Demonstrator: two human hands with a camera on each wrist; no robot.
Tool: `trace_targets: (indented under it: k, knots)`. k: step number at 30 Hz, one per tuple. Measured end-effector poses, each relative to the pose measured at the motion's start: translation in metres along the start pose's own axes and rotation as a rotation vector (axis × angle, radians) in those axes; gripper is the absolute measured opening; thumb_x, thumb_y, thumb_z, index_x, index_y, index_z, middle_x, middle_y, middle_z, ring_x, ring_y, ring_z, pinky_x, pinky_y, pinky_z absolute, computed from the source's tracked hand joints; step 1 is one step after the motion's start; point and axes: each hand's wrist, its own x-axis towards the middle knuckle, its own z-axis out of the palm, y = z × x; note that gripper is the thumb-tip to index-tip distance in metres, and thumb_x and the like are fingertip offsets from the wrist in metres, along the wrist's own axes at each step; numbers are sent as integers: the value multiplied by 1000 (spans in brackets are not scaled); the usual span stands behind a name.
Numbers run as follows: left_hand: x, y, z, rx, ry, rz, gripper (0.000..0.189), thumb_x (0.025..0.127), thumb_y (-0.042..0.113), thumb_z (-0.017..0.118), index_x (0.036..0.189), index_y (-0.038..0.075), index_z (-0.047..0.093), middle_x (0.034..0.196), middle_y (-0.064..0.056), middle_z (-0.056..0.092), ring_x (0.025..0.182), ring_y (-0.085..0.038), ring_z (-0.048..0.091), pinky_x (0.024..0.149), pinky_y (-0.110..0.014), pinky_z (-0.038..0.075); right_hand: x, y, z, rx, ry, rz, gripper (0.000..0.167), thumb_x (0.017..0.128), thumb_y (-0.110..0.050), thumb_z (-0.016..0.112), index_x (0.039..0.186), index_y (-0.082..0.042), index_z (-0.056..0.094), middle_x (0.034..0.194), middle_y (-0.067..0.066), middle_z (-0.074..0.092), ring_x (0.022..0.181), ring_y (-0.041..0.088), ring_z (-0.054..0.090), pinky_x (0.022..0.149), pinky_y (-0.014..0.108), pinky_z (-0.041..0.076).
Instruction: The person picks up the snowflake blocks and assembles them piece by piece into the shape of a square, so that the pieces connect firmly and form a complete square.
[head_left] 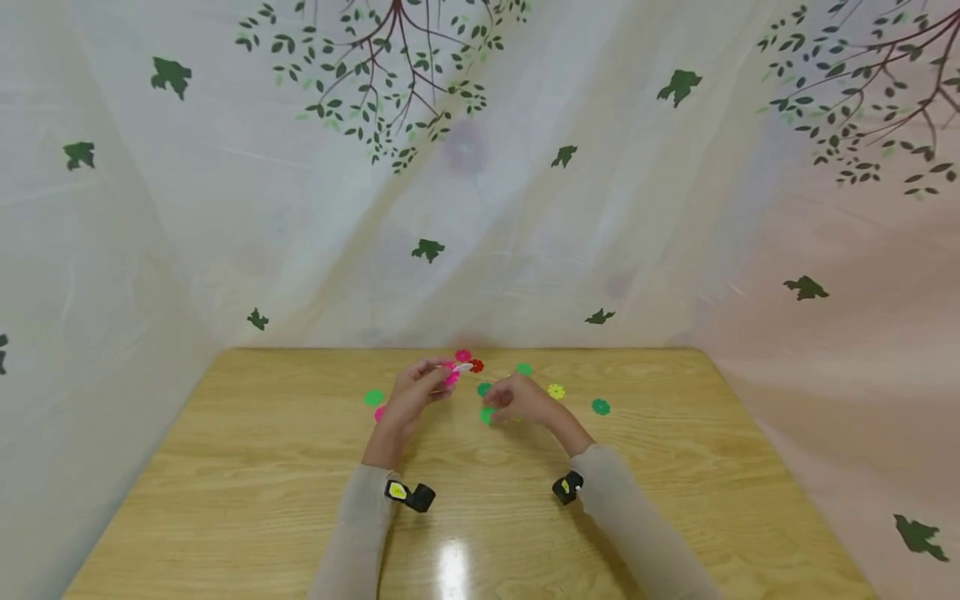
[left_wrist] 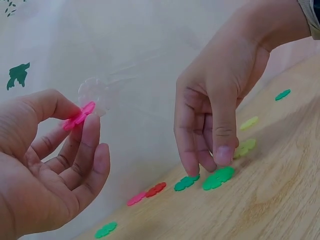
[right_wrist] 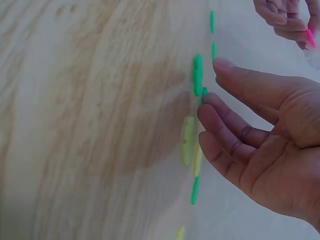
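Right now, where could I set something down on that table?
Bare table lies outside the left sleeve, outside the right sleeve, and between them. The far middle is crowded: flower-shaped discs lie scattered around the left fingers and right fingers.

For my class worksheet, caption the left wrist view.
The left hand pinches a pink flower-shaped piece, while the right hand hangs near green pieces on the table.

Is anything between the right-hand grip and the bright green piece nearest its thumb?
Nothing visible is: the right-hand grip is close to the bright green piece, and the darker green one lies beside it, not between.
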Motion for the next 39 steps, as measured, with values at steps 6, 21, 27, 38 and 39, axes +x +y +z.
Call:
trace_targets:
  k: [6, 21, 27, 38, 39]
  knots:
    - [0, -2, 0, 15, -46, 31, 37, 103, 11, 59, 135, -8, 56, 89, 8, 68, 82, -7, 66, 81, -24, 60, 5, -1, 4, -37, -4, 35, 24, 82, 3, 80, 104, 3, 74, 89, 14, 71, 78, 9, 57, 70, 20, 50]
    - [1, -5, -2, 37, -55, 85, 34, 103, 5, 59, 132, -12, 57, 101, 4, 65, 83, -7, 66, 86, -33, 63, 8, 1, 7, -10, -3, 57, 21, 76, 11, 80, 92, 0, 70, 89, 9, 70, 81, 14, 60, 73, 23, 53]
    - [0, -5, -4, 59, -58, 101, 37, 101, 4, 60, 134, -13, 56, 104, 0, 62, 85, -8, 66, 87, -35, 63, 7, 3, 1, 116, -19, 12, 15, 82, 8, 77, 95, 5, 70, 91, 15, 72, 81, 19, 65, 69, 26, 55]
    - [1, -8, 1, 64, -21, 67, 36, 98, 4, 65, 131, -11, 61, 100, -3, 60, 80, -9, 67, 89, -38, 63, -3, 3, -17, 325, 150, 74, 29, 91, -3, 73, 119, 4, 70, 106, 19, 72, 88, 27, 74, 83, 44, 64]
    - [2, -8, 2, 67, -18, 64, 36, 98, 3, 65, 131, -11, 61, 100, -3, 60, 80, -9, 67, 88, -38, 63, -4, 3, -17, 343, 182, 74, 31, 91, -3, 73, 121, 5, 70, 107, 20, 72, 88, 27, 74, 83, 45, 64]
